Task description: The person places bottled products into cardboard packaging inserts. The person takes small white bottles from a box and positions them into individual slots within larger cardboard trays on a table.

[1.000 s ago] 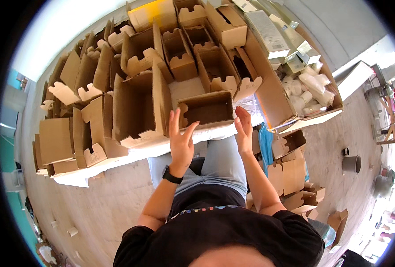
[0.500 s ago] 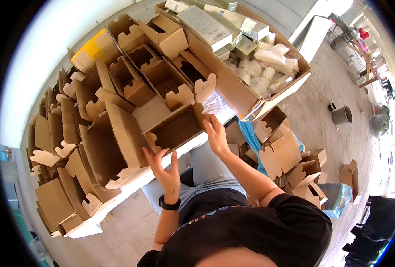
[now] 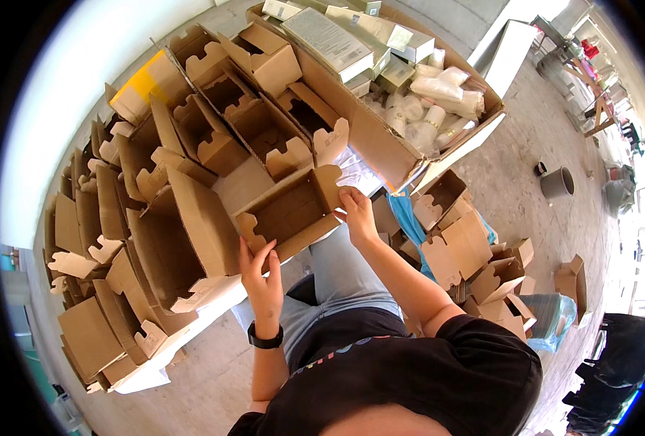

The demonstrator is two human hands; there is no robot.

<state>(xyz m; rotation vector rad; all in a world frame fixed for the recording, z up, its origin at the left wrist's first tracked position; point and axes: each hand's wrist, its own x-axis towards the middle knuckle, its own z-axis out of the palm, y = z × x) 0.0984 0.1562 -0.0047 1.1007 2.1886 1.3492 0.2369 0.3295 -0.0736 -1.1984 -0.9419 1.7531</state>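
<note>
Grey concrete floor (image 3: 206, 381) stretches around a table with a white covering (image 3: 228, 288), where rows of open cardboard boxes (image 3: 271, 134) stand close together on the far side and to the left. At the near edge I have a small open brown box (image 3: 290, 214), tilted, its hollow showing. With the right hand (image 3: 359, 218) I pinch its right end between thumb and fingers. My left hand (image 3: 261, 280), its wrist in a black watch (image 3: 266, 336), touches the near left corner with fingers parted; from here I cannot tell whether it grips. Just left of it stands a bigger open box (image 3: 206, 221). Far right, a large carton (image 3: 381, 152) holds silvery boxes (image 3: 330, 43) and white wrapped items (image 3: 439, 98). Right of the table, cardboard pieces (image 3: 457, 251) lie heaped beside blue plastic (image 3: 413, 236), with a grey bucket (image 3: 557, 184) farther right.
</note>
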